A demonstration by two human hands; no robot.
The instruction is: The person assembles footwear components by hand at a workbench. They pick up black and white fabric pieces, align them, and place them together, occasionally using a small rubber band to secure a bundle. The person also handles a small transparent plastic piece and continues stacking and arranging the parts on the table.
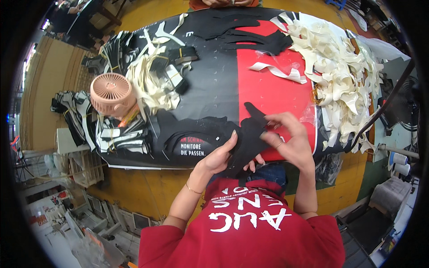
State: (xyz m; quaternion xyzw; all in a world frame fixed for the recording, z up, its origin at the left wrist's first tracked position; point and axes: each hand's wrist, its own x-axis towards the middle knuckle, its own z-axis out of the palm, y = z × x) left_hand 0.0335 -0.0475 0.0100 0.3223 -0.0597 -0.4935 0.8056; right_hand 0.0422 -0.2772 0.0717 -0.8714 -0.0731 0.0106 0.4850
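Close to my body, at the table's near edge, I hold a black cut fabric piece (246, 142) in both hands. My left hand (219, 155) grips its left side, thumb on top and fingers hidden beneath the cloth. My right hand (288, 136) pinches its upper right part with curled fingers. A narrow strip of the cloth sticks up past the right fingertips. Just left of it lies a spread stack of black fabric pieces (183, 129) with curved edges.
On the black and red table cover (277, 98) lie a large heap of cream fabric scraps (342, 85) at right, more black pieces (254, 38) at the far side, and bundled cream pieces (152, 85) at left. A pink fan (111, 94) stands at left. Another person's hands (228, 2) show at the far edge.
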